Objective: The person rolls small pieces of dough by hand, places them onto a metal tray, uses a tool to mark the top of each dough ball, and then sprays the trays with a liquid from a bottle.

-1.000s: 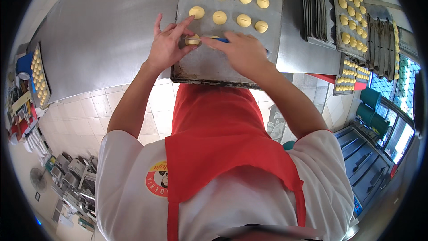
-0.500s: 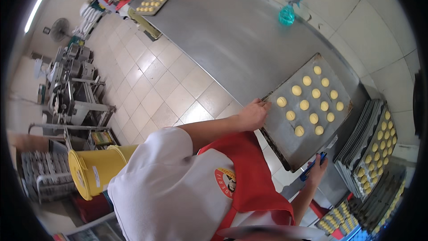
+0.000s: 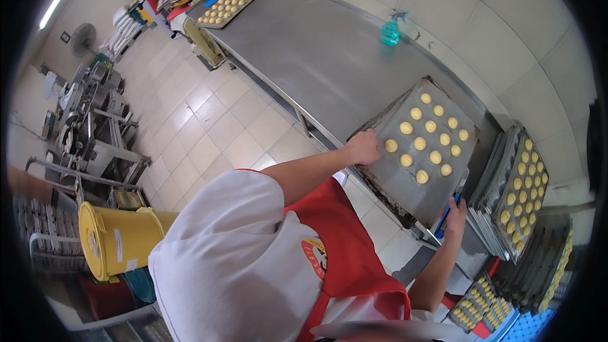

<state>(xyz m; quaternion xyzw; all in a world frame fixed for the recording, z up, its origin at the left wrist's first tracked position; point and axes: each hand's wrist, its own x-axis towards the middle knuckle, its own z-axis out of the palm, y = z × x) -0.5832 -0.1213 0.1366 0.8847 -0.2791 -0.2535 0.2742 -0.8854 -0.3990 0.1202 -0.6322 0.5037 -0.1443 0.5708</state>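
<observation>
A metal baking tray (image 3: 405,193) with several round, pale yellow dough pieces (image 3: 420,144) lies at the near end of the steel table. Dark, worn rims show below its left and far edges, like another tray underneath. My left hand (image 3: 363,147) is closed on the tray's left edge, fingers curled at the rim. My right hand (image 3: 455,216), by the tray's near right corner, is closed round a blue-handled tool (image 3: 439,227). A narrow, pale end of it points up along the tray's right edge; its exact kind is unclear.
Right of the table stand stacked trays, the top one (image 3: 516,199) bearing dough pieces; more filled trays (image 3: 476,307) sit lower. A green spray bottle (image 3: 390,33) stands by the wall. Another dough tray (image 3: 229,7) is at the far end. Behind my left are yellow buckets (image 3: 120,240).
The view has shifted, so the table and its far end show more fully. The tray sits slightly turned over the dark rims beneath it. Both hands keep their holds.
</observation>
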